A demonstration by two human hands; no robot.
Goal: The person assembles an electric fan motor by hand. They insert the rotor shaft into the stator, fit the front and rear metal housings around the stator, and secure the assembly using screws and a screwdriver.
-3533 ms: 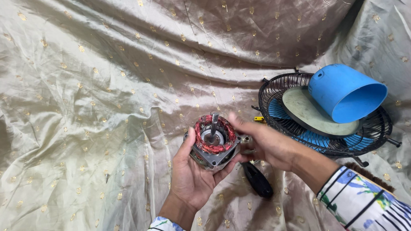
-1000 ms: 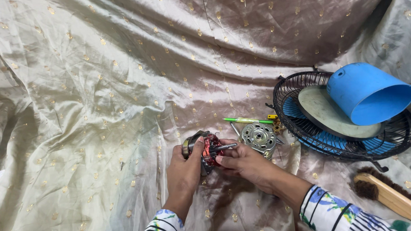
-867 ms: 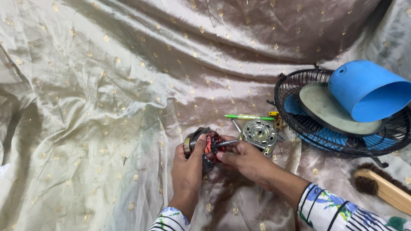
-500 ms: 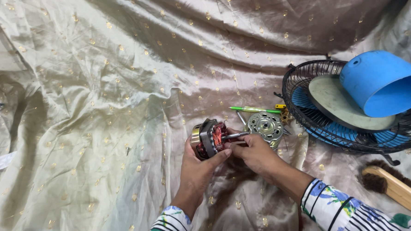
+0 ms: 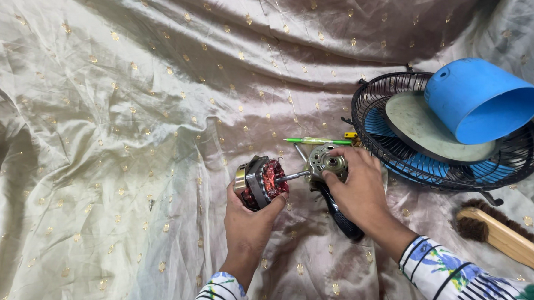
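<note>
My left hand [image 5: 249, 223] grips a small fan motor [image 5: 259, 182] with red copper windings and a metal shaft pointing right. My right hand [image 5: 357, 188] rests on a round grey metal motor end cover [image 5: 325, 160] lying on the cloth, fingers curled over its edge. The shaft tip sits just left of that cover. Under my right palm lies a black-handled tool [image 5: 342, 219], partly hidden.
A shiny beige cloth [image 5: 128, 144] with gold dots covers the surface. A black wire fan guard [image 5: 385, 112] at right holds blue blades, a grey disc [image 5: 419, 125] and a blue cone-shaped cover [image 5: 478, 99]. A green pen-like tool [image 5: 314, 141] lies behind the cover. A wooden brush [image 5: 502, 236] lies at lower right.
My left hand turned the motor so its shaft points right. My right hand left the motor and reached to the metal end cover on the cloth.
</note>
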